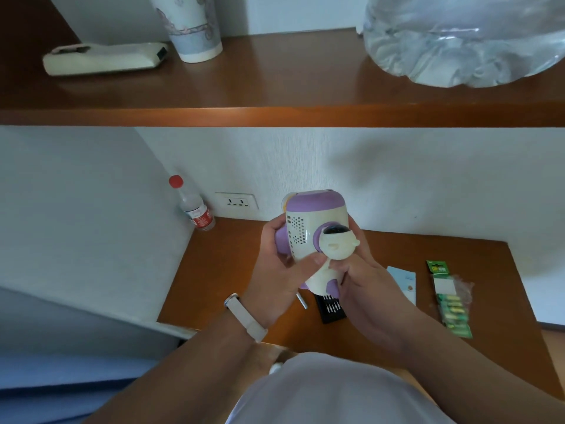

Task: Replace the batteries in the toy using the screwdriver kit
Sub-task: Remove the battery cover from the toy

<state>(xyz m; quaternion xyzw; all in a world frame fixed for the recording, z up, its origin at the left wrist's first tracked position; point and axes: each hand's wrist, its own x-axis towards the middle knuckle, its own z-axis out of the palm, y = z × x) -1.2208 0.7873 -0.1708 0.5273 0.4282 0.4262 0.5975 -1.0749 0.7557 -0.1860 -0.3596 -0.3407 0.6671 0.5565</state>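
A cream and purple toy point(308, 237) with a small astronaut figure on it is held up above the brown desk point(232, 270). My left hand point(276, 270) grips its left side and underside. My right hand point(363, 280) holds its lower right part by the figure. Below the toy, a black tray of screwdriver bits point(331, 309) lies on the desk, partly hidden. A silver screwdriver shaft point(302, 301) pokes out beside my left hand. A green pack of batteries point(452, 304) lies at the right.
A pale blue card point(405, 281) lies between my right hand and the batteries. A red-capped water bottle point(195, 206) stands in the back left corner by a wall socket point(237, 201). The shelf point(275, 114) above carries a cup, a remote-like device and a plastic bag.
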